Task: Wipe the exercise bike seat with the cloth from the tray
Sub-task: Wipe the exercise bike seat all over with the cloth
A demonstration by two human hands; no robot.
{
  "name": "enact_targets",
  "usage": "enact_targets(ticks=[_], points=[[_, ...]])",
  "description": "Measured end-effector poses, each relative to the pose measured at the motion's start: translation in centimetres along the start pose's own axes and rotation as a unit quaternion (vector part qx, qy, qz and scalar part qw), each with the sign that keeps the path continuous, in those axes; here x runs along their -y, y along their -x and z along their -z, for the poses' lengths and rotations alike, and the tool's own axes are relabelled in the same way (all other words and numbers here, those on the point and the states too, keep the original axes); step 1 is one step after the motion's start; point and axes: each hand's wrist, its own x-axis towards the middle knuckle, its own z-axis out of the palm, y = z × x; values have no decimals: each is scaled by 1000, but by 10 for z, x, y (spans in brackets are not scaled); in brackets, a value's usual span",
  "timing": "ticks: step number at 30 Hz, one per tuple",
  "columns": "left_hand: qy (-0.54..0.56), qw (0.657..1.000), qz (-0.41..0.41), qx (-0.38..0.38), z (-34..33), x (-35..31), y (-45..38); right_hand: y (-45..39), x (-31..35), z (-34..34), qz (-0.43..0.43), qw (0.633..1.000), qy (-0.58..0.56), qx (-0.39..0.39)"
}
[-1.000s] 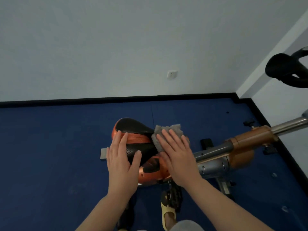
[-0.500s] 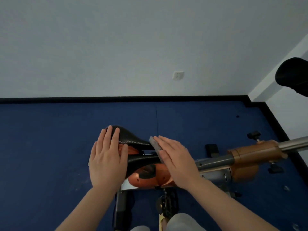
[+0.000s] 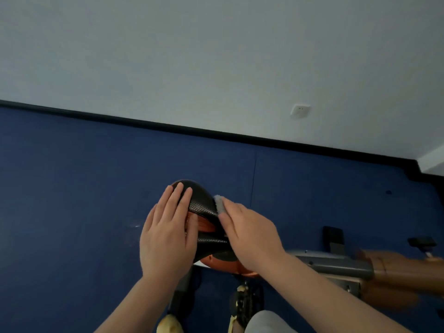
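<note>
The seat [image 3: 203,207], black and perforated with orange trim, sits at the centre of the view above a blue floor [image 3: 72,188]. The left hand [image 3: 168,234] lies flat on the seat's left side, fingers extended and close together, palm down; it grips nothing and simply rests on the surface. The right hand [image 3: 249,234] is likewise spread flat, pressed against the right edge of the seat with the cloth [image 3: 219,205] under its fingers; only a small grey strip of the cloth shows beyond the fingertips, touching the seat's rim. The cloth is pinned beneath the flat hand rather than enclosed in a fist. To the right, a grey metal bar [image 3: 336,263] of the bike frame runs outward and joins a brown section [image 3: 403,263], which is blurred. A black pedal [image 3: 334,239] is visible beyond the bar. A white wall [image 3: 216,56] with a socket [image 3: 300,111] meets the floor at a black skirting board [image 3: 192,129]. Yellow footwear [image 3: 168,324] shows at the bottom edge.
</note>
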Motion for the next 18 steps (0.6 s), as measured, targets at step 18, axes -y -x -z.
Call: enact_targets(ticks=[18], points=[[103, 990, 25, -93, -7, 5, 7, -65, -10, 0, -21, 946, -274, 173]])
